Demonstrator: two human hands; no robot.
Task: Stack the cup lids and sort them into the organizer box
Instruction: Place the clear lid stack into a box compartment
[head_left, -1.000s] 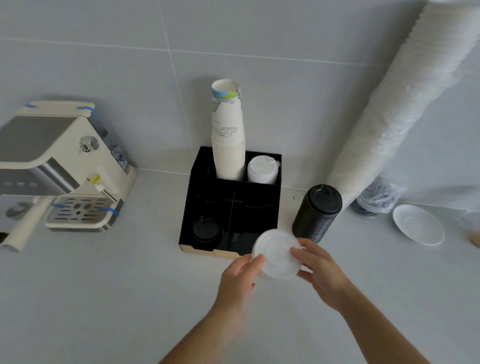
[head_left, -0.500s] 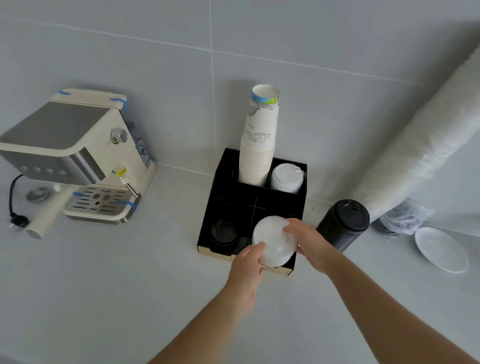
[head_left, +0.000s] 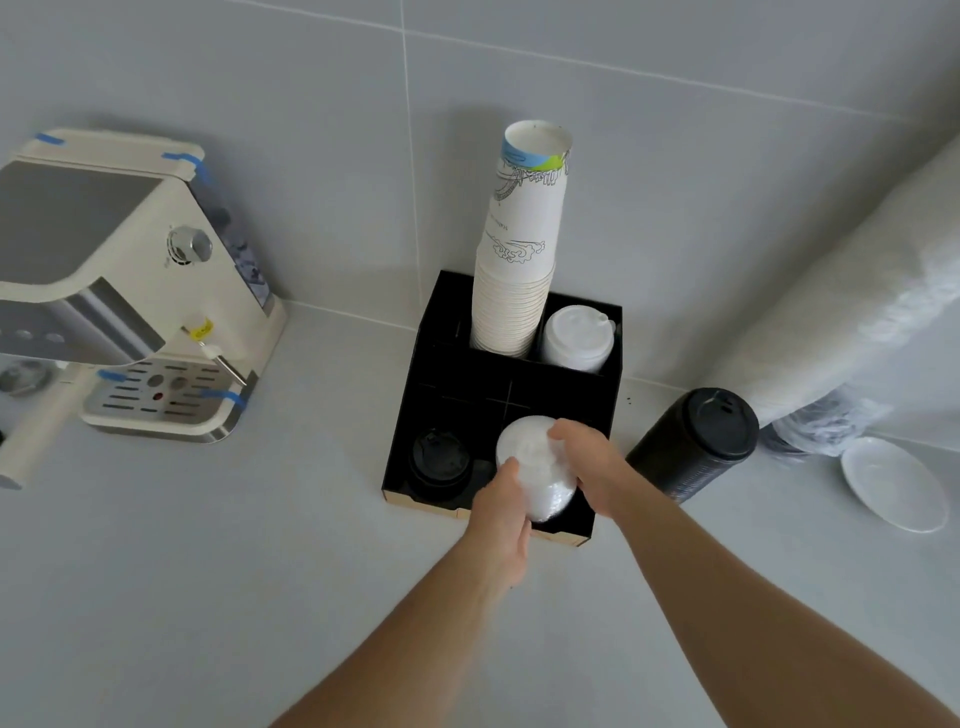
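Both the left hand (head_left: 501, 512) and right hand (head_left: 592, 467) are gripping a translucent lid stack (head_left: 535, 467), lowering it into the organizer box (head_left: 415, 415) front-right compartment; next, releasing it squarely.

Cream espresso machine (head_left: 130, 291), blue tape strips on its corners, standing on the grey table (head_left: 208, 597) at far left against the tiled wall (head_left: 311, 104). Tall stack of printed paper cups (head_left: 519, 249), upright. White saucer (head_left: 893, 483) on the table at far right. Crumpled clear plastic wrap (head_left: 821, 426) just behind the saucer.
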